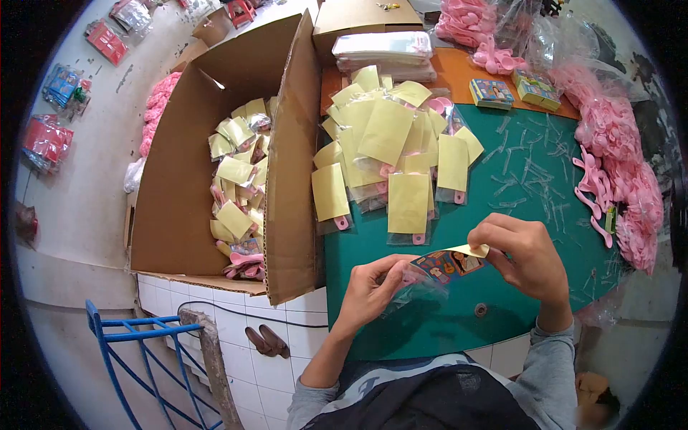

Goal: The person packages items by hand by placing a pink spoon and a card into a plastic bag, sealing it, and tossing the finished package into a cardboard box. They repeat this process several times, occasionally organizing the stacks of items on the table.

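Note:
Near the front of the green table (451, 337), my left hand (369, 292) pinches a clear plastic bag (428, 288) with something pink inside it. My right hand (527, 259) grips the far end of a printed card (455, 264), colourful on the side facing me and pale yellow at its curled edge. The card's left end is at the mouth of the bag, right by my left fingers. Beyond my hands lies a heap of packed bags with yellow card backs (387, 132), pink handles showing at some lower ends.
On the left stands a tall cardboard box (294, 143) with more packed bags (236, 172) inside. Pink spoons (593, 183) and bundled pink pieces (616, 129) line the right edge. Card stacks (491, 93), clear sleeves (383, 46) and plastic strips (534, 168) lie on the table.

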Demonstrator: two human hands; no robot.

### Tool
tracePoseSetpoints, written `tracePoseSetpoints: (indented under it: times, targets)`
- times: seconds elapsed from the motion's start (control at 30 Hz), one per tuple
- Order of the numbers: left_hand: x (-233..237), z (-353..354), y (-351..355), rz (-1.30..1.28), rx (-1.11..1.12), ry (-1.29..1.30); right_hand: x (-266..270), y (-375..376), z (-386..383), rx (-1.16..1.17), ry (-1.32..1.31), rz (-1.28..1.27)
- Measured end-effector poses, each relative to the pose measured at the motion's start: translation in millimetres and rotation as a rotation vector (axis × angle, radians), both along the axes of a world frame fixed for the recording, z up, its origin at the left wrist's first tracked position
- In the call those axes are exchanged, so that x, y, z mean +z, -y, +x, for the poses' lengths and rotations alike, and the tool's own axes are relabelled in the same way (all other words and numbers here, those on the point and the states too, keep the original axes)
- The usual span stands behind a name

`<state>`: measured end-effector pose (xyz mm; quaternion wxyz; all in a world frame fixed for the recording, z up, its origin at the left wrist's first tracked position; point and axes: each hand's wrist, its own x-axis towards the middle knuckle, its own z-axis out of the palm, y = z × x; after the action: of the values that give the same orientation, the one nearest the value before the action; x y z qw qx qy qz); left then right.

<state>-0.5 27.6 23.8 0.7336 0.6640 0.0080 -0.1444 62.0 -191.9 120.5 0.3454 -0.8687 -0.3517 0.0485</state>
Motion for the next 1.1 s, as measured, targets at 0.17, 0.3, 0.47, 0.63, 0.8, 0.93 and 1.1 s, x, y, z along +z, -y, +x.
tracePoseSetpoints:
  times: [0.17,0.3,0.47,0.63,0.8,0.93,1.1]
  targets:
    - [-5,1,2,0.068,-0.004,-0.04,-2,-3,0,-0.024,-0.007,-0.017]
    - [-7,2,-2,0.147,-0.058,0.017,-1,-7,-5,-0.066,-0.023,-0.038]
    - [3,3,-2,0.076,-0.048,0.007,-3,-7,-6,-0.058,-0.019,-0.029]
    - [1,3,-2,0.185,-0.151,0.089,-7,-8,0,0.059,-0.167,0.0]
    - [-2,4,3,0.105,-0.23,0.194,-23,-15,4,0.243,-0.297,-0.06]
    - [1,5,4,0.239,-0.27,0.235,-40,-25,-1,0.338,-0.334,-0.023]
    - [-1,1,7,0.461,-0.202,0.211,-52,-22,0,0.329,-0.205,-0.114]
